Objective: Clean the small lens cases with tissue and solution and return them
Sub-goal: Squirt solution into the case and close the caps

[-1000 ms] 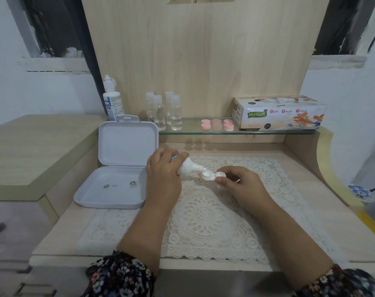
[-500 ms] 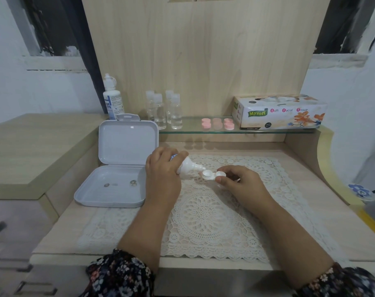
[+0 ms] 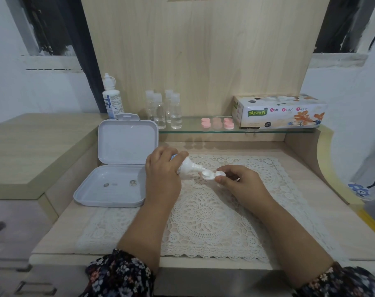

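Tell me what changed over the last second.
Nothing visibly changed. The left hand still grips the solution bottle with its nozzle over the white lens case, which the right hand still pinches above the lace mat.

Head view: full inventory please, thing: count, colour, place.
Small white twin-well lens case: 1, white, held above the mat.
Small white squeeze bottle: 1, white, nozzle at the case's left well.
Cream lace mat: 1, cream, desk centre.
Open grey plastic box: 1, pale grey, left of the mat.
Tall white solution bottle: 1, white, shelf's left end.
Clear small bottles: 4, clear, glass shelf.
Pink round caps: about 5, pink, shelf.
Floral tissue box: 1, white, shelf right.
Left hand: grips the squeeze bottle.
Right hand: pinches the case.
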Demonstrator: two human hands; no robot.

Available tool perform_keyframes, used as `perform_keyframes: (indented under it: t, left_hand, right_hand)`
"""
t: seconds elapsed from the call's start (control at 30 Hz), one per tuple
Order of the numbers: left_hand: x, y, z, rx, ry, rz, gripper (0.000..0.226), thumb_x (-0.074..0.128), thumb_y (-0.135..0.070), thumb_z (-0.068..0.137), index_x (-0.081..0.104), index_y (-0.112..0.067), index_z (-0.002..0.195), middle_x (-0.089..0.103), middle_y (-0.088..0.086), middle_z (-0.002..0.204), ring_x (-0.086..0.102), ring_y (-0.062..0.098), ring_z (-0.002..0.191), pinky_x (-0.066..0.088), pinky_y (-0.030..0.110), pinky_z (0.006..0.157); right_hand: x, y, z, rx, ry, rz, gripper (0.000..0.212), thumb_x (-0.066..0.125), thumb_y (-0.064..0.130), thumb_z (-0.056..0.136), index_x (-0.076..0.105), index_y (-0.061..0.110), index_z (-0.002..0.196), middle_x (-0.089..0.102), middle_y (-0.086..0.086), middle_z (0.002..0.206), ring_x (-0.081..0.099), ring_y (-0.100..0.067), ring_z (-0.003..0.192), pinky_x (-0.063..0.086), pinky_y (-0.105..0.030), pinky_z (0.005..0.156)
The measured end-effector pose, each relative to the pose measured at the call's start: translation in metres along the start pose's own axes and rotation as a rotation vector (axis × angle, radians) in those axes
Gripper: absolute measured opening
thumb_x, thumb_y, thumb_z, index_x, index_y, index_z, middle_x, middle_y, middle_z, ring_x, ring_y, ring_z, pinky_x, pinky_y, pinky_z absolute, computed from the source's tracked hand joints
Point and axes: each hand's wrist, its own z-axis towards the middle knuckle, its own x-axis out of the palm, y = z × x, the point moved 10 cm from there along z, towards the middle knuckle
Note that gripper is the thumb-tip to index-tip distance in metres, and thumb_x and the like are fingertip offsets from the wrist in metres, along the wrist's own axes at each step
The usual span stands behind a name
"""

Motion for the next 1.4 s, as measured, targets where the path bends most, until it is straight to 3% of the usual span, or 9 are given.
perform_keyframes:
  t: [0.33, 0.83, 0.97, 1.4]
  left_hand:
    - [0.0012, 0.0007, 0.0001, -0.01, 0.012, -0.007, 0.062, 0.068, 0.019, 0.05, 0.071, -0.016, 0.1, 0.065, 0.003, 0.097, 0.045, 0.023, 0.103, 0.04, 0.045, 0.083]
    - [0.0009, 0.0031, -0.0003, -0.03, 0.017, 0.002, 0.064, 0.068, 0.019, 0.048, 0.072, -0.017, 0.1, 0.065, 0.003, 0.097, 0.043, 0.021, 0.103, 0.032, 0.038, 0.085]
    - [0.0009, 0.002, -0.0003, -0.028, 0.022, -0.002, 0.063, 0.067, 0.018, 0.049, 0.071, -0.017, 0.101, 0.065, 0.002, 0.098, 0.043, 0.021, 0.104, 0.035, 0.04, 0.085]
    - [0.0003, 0.0, -0.0006, -0.016, 0.008, 0.001, 0.064, 0.066, 0.021, 0.048, 0.071, -0.016, 0.1, 0.065, 0.003, 0.096, 0.043, 0.022, 0.103, 0.039, 0.044, 0.084]
  right_hand:
    - [0.0002, 0.0015, -0.0004, -0.003, 0.001, -0.001, 0.014, 0.068, 0.027, 0.088, 0.072, 0.024, 0.101, 0.068, 0.003, 0.093, 0.063, -0.014, 0.086, 0.051, -0.028, 0.078]
    - [0.0012, 0.0001, 0.0008, -0.004, 0.01, -0.02, 0.018, 0.068, 0.028, 0.088, 0.071, 0.023, 0.105, 0.068, 0.003, 0.093, 0.063, -0.013, 0.086, 0.049, -0.021, 0.073]
    - [0.0008, 0.0001, 0.0, -0.003, 0.006, -0.006, 0.017, 0.068, 0.027, 0.088, 0.072, 0.023, 0.104, 0.068, 0.003, 0.093, 0.064, -0.014, 0.087, 0.052, -0.029, 0.078]
    - [0.0, 0.0019, -0.0008, -0.006, 0.004, -0.005, 0.015, 0.068, 0.026, 0.089, 0.072, 0.023, 0.102, 0.069, 0.003, 0.093, 0.064, -0.014, 0.086, 0.052, -0.027, 0.077]
